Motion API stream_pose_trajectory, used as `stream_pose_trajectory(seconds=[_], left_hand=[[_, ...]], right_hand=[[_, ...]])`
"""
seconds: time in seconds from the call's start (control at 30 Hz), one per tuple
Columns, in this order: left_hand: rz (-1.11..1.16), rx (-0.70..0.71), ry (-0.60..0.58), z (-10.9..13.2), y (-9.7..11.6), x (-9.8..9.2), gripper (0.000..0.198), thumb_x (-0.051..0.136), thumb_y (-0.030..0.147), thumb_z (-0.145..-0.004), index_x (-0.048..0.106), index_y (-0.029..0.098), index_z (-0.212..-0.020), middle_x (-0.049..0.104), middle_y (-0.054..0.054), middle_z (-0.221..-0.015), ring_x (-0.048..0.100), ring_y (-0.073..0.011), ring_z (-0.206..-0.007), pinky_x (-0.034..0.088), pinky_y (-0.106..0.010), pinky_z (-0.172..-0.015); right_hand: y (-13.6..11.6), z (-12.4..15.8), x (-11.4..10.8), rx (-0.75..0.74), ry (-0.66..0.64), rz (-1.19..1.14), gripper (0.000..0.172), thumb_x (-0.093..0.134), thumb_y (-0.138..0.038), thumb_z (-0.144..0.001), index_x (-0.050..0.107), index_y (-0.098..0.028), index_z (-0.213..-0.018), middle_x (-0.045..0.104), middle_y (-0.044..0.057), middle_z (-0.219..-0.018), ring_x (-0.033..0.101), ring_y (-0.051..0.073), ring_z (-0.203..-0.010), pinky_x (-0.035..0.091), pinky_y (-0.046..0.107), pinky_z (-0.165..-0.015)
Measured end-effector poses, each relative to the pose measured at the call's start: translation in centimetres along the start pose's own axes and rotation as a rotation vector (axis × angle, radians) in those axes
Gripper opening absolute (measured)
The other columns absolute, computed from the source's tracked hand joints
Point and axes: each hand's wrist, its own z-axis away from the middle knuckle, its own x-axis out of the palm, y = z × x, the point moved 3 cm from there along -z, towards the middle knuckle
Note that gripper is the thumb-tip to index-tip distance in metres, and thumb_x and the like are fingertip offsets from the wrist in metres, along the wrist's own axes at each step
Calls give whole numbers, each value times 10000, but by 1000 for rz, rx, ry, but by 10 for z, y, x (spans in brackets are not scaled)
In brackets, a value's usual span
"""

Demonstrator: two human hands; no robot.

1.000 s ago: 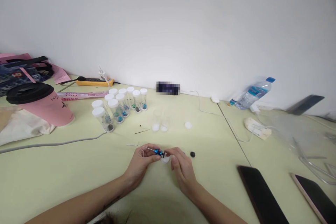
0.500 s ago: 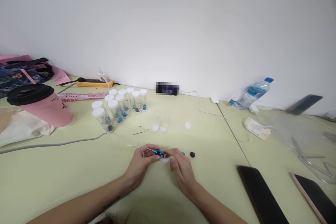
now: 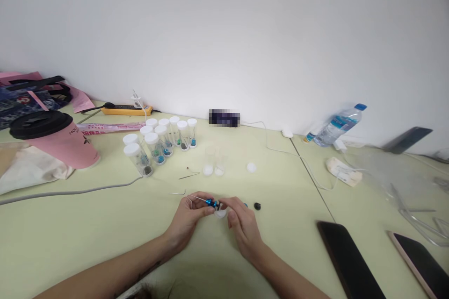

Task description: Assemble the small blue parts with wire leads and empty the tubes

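Head view: left hand (image 3: 189,217) and right hand (image 3: 242,225) fingers clamp the blue part (image 3: 211,203) between them.

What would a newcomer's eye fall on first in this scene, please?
The left hand and right hand meet at the near middle of the table, pinching a small blue part. Behind, to the left, stand white-capped vials, and a pink cup sits far left.

Vials (image 3: 159,142) behind left hand (image 3: 191,217) (cup (image 3: 59,142) leftward)
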Motion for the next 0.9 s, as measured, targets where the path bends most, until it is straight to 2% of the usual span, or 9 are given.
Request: stream_pose_trajectory(seconds=[0.43, 0.57, 0.73, 0.9], left_hand=[[-1, -10, 8, 0, 1, 1, 219, 758, 132, -666, 674, 157, -867, 734, -55, -865, 651, -163, -814, 469, -280, -805], [4, -24, 29, 0, -1, -1, 241, 768, 130, -650, 677, 161, -871, 729, -47, -845, 647, -155, -793, 470, -272, -792], [10, -11, 16, 0, -1, -1, 230, 765, 131, -653, 678, 158, -864, 727, -54, -854, 648, -164, -804, 469, -286, -801], [5, -14, 29, -1, 0, 0, 234, 771, 129, -643, 682, 162, -857, 724, -43, -836, 645, -153, -784, 468, -271, -785]], right_hand=[[-2, 0, -1, -12, 21, 0, 330, 320, -269, -979, 569, -243, -1194, 586, 66, -988, 585, 173, -864, 473, 308, -765], [-2, 0, -1, -25, 24, 20, 335, 318, -263, -979, 616, -242, -1131, 581, 64, -946, 582, 170, -836, 474, 305, -754], [-1, 1, -1, -28, 43, 13, 329, 321, -271, -977, 569, -239, -1190, 578, 77, -1040, 584, 176, -866, 484, 312, -755], [0, 1, -1, -19, 45, 22, 328, 317, -265, -978, 598, -239, -1145, 583, 67, -977, 586, 170, -849, 477, 308, -762]])
